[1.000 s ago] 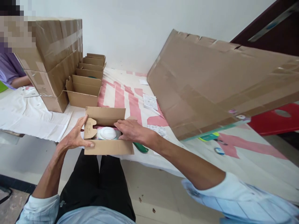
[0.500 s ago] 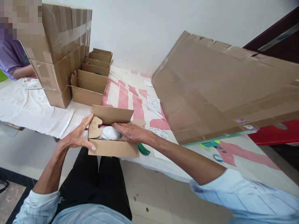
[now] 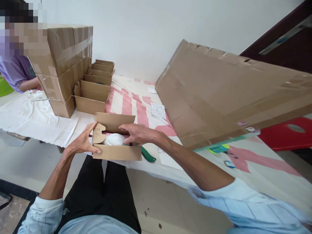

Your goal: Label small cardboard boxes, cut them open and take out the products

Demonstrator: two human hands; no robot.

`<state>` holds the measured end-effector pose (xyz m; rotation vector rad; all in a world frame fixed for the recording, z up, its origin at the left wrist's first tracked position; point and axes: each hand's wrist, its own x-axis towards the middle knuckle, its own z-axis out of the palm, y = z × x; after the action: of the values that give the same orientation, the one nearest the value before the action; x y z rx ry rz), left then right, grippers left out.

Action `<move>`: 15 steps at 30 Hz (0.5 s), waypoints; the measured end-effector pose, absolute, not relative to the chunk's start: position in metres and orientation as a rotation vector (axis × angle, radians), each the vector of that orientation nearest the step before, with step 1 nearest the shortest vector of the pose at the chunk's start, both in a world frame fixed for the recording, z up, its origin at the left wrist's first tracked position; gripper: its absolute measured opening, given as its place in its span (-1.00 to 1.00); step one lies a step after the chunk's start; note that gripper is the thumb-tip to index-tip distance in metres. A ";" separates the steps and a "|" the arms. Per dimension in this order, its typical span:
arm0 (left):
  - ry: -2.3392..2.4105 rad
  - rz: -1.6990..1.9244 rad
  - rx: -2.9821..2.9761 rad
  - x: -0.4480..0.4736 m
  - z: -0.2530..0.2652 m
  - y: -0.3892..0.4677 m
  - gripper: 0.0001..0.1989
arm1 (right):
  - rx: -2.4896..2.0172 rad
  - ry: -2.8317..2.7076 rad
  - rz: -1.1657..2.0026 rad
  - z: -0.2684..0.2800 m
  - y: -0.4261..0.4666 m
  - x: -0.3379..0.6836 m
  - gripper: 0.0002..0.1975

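An open cardboard box [image 3: 117, 153] stands at the table's front edge, its long flaps raised. My left hand [image 3: 84, 141] grips its left end, thumb on the near flap and fingers at the far corner. Inside lies a smooth white domed item [image 3: 115, 139]; its kind and lower part are hidden. My right hand [image 3: 138, 134] reaches over the box's right part, thumb and fingers apart, with the thumb close to the white item. I cannot tell if they touch. Just right of the box lies a curved green object [image 3: 148, 155], perhaps a handle.
Taped cartons [image 3: 65, 65] are stacked at the left, beside a row of open small boxes [image 3: 92, 104]. A large cardboard sheet [image 3: 219, 97] leans at the right. Printed papers [image 3: 158, 110] and a tape roll [image 3: 229, 164] lie on the table. Another person [image 3: 17, 71] sits far left.
My right hand has lifted slightly and its fingers have spread away from the white item. The left hand keeps its grip on the box. The camera view has tilted up a little.
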<state>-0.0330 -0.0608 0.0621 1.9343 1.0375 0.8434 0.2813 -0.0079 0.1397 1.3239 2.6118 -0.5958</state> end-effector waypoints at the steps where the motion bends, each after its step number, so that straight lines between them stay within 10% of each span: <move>1: 1.039 0.844 1.936 -0.032 0.062 -0.061 0.43 | 1.283 2.558 -0.566 0.138 -0.008 0.278 -0.57; 15: 1.035 0.857 1.907 -0.029 0.059 -0.060 0.45 | 1.250 2.699 -0.470 0.148 -0.015 0.271 -0.71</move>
<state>-0.0292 -0.0604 0.0586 1.9071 1.0355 0.8575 0.2712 -0.0147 0.1479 1.2497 2.6993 -0.4703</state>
